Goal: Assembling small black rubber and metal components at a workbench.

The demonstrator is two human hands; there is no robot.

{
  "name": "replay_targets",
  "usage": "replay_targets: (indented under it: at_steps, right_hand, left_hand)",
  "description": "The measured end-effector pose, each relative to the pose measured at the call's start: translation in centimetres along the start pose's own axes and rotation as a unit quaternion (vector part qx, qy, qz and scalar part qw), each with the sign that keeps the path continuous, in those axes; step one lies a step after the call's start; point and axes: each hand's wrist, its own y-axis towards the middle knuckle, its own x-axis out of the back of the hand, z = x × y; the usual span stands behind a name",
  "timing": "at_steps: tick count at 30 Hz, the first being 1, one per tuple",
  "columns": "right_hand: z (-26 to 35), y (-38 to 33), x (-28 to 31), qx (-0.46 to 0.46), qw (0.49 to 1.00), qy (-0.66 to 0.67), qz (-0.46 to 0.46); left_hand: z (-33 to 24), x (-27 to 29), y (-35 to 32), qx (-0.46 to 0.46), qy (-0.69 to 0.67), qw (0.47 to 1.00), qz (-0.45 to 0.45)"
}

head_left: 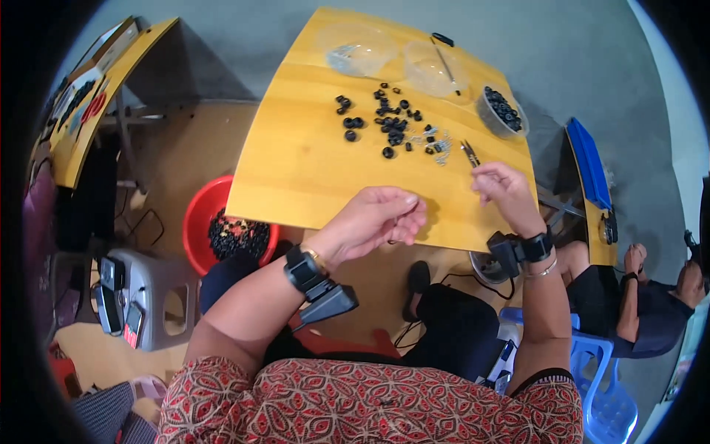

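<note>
My left hand (381, 216) is over the near edge of the yellow table (288, 170), fingers curled and thumb against the fingertips. Whatever they pinch is too small or hidden to make out. To its right, my right hand (506, 194) grips a small dark two-pronged tool (470, 154), whose tips point away from me. Beyond both hands, small black ring-shaped parts (392, 133) lie scattered across the tabletop. Several tiny silvery metal pieces (442, 146) are spread close to the tool's tips.
Two clear bowls (427, 68) stand at the table's far side; a tub of black parts (503, 111) sits at its right edge. A red basin (196, 237) of black pieces is on the floor at left, near a grey stool (151, 274). Another person (651, 314) sits at right.
</note>
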Motion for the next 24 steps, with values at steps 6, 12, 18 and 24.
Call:
replay_targets:
  at_steps: [6, 12, 18, 24]
  right_hand:
    - [2.2, 4.8, -5.1, 0.183, 0.949, -0.253, 0.042]
    - [1.8, 8.3, -6.3, 0.164, 0.923, -0.348, 0.033]
    - [2.1, 8.6, -8.0, 0.14, 0.881, -0.45, 0.047]
    - [0.0, 8.7, -6.9, 0.137, 0.894, -0.424, 0.036]
  left_hand:
    - [0.3, 1.0, 0.0, 0.001, -0.005, 0.996, 0.091]
    - [0.2, 1.2, -0.8, 0.008, -0.059, 0.996, 0.067]
    - [0.3, 1.5, -0.8, 0.002, -0.071, 0.995, 0.071]
    - [0.2, 1.6, -0.6, -0.004, -0.064, 0.995, 0.083]
